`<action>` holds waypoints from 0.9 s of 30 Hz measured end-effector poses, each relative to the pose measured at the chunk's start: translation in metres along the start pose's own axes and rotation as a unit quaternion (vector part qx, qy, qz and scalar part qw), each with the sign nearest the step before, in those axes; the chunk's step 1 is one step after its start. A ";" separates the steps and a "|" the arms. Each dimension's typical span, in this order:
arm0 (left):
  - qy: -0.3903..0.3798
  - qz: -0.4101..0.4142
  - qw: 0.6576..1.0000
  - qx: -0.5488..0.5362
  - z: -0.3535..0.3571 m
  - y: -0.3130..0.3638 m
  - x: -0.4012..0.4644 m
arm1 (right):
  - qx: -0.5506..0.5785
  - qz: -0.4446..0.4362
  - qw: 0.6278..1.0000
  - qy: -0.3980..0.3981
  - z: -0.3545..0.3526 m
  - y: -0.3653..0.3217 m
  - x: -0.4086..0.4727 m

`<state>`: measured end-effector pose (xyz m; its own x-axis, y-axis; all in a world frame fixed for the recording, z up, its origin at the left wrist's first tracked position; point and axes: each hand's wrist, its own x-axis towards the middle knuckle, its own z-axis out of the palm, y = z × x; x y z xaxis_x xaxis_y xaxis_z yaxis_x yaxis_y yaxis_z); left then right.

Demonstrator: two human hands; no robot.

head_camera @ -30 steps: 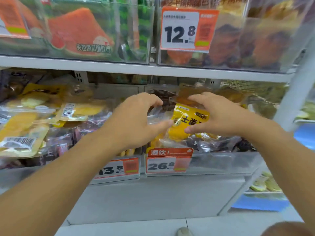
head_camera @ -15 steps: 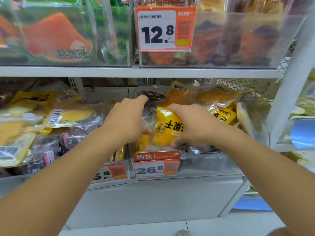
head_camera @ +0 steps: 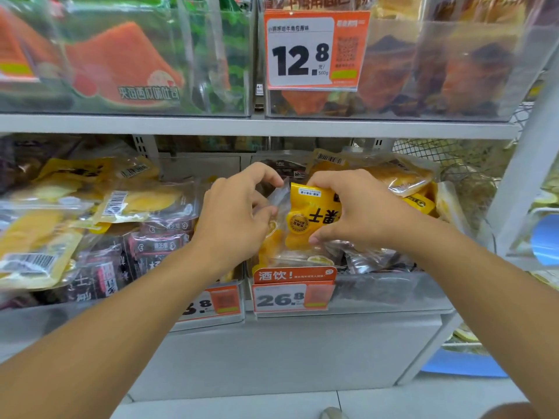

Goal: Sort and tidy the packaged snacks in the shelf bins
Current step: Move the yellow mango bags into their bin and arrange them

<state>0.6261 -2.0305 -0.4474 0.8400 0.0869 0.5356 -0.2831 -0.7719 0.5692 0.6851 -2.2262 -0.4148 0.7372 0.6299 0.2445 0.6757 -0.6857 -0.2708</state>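
The yellow snack packet [head_camera: 305,219], with black characters and a clear lower part, is gripped by both the left hand [head_camera: 239,219] and the right hand [head_camera: 360,216] above the clear bin [head_camera: 393,290], which holds dark and yellow packets.

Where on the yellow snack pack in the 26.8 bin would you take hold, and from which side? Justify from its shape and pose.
Take the yellow snack pack by its flat side edges, coming in from the front over the bin wall. It stands tilted on the pile, edges exposed. The left hand pinches the clear left edge; the right hand holds the right side.
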 end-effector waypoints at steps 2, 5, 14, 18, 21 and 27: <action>0.017 0.004 1.000 -0.017 -0.002 0.001 -0.001 | 0.015 -0.004 1.000 0.009 -0.001 0.003 0.001; 0.024 -0.004 0.999 -0.027 -0.010 0.003 0.002 | 0.028 -0.006 1.000 0.005 -0.002 0.005 0.001; -0.046 -0.127 0.982 -0.136 -0.037 0.006 0.010 | 0.139 -0.105 0.953 0.248 -0.031 -0.029 -0.011; 0.007 -0.100 0.940 -0.326 -0.053 -0.002 0.010 | 0.247 -0.085 0.943 0.206 -0.006 -0.047 0.011; 0.130 -0.005 0.979 -0.160 -0.050 -0.012 0.005 | 0.134 0.014 0.986 0.094 0.001 -0.027 0.016; 0.151 0.295 0.928 0.172 -0.031 -0.007 0.002 | -0.222 0.188 0.956 0.023 -0.003 -0.003 -0.004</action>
<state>0.6156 -2.0049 -0.4310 0.4029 -0.2833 0.8703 -0.4449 -0.8916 -0.0843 0.6802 -2.2272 -0.4125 0.9203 0.2991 0.2521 0.2901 -0.9542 0.0728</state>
